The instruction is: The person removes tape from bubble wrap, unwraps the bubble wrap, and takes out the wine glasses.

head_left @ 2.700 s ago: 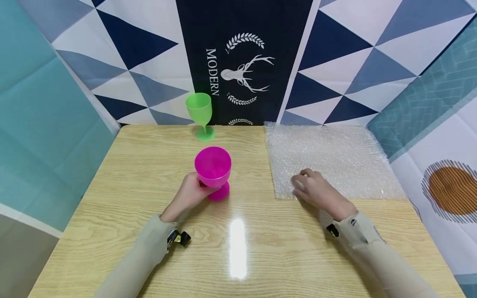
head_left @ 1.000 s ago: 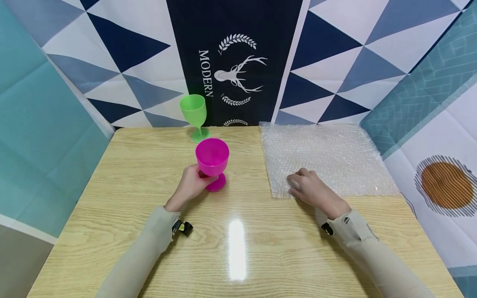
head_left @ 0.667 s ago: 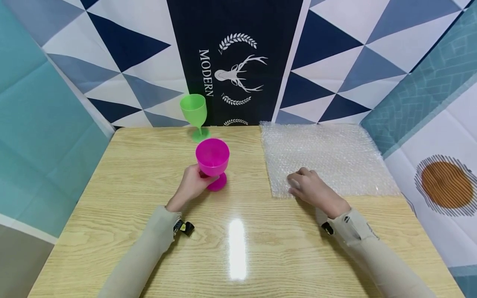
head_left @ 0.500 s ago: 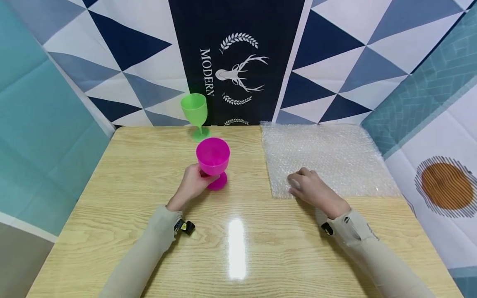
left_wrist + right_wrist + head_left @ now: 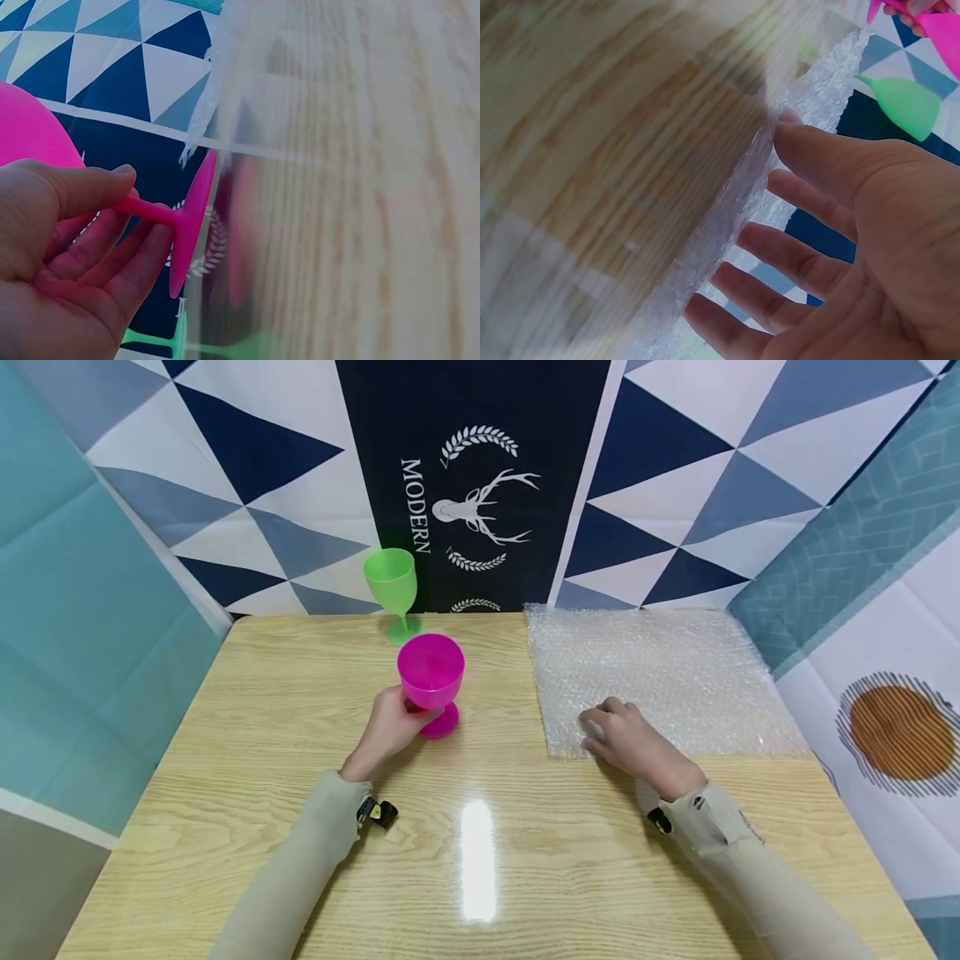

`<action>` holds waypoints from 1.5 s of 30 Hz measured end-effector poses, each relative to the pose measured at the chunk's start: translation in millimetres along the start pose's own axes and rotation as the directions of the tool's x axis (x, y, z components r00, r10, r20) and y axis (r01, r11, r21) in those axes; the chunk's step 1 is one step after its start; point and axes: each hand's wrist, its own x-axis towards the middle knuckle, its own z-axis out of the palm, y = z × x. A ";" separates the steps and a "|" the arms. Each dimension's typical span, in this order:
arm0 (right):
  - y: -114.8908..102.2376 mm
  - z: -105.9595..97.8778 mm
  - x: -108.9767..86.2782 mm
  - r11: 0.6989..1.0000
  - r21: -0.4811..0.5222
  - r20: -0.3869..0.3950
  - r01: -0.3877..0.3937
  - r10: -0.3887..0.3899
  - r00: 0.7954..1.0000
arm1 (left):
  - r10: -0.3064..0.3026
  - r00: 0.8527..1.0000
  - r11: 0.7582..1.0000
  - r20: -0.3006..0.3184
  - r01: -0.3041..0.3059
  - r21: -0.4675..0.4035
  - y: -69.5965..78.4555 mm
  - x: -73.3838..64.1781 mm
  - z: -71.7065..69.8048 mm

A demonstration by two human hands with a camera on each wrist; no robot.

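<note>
My left hand (image 5: 390,723) grips a magenta plastic goblet (image 5: 431,670) by its stem, upright, near the middle of the table. In the left wrist view, thumb and fingers close round the stem (image 5: 154,211), and a narrow gap separates the foot (image 5: 192,225) from its reflection. My right hand (image 5: 628,742) rests on the near left corner of a clear bubble wrap sheet (image 5: 667,677) lying flat. The right wrist view shows its fingers (image 5: 799,259) spread and nearly straight, tips at the wrap. A green goblet (image 5: 392,581) stands upright behind the magenta one.
The wood-grain table (image 5: 480,827) reaches back to a patterned wall cloth (image 5: 480,485). Side cloths (image 5: 97,577) flank it on the left and right. Wrist devices (image 5: 378,812) sit at both cuffs.
My left hand has shifted the magenta goblet a little toward the back of the table, closer to the green one, and slightly right. The right hand stays on the bubble wrap.
</note>
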 end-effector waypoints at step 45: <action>-4.2 -2.8 -3.1 0.999 0.026 -0.022 0.025 -0.025 0.999 | -0.008 1.000 1.000 -0.025 0.008 0.005 4.2 7.3 2.3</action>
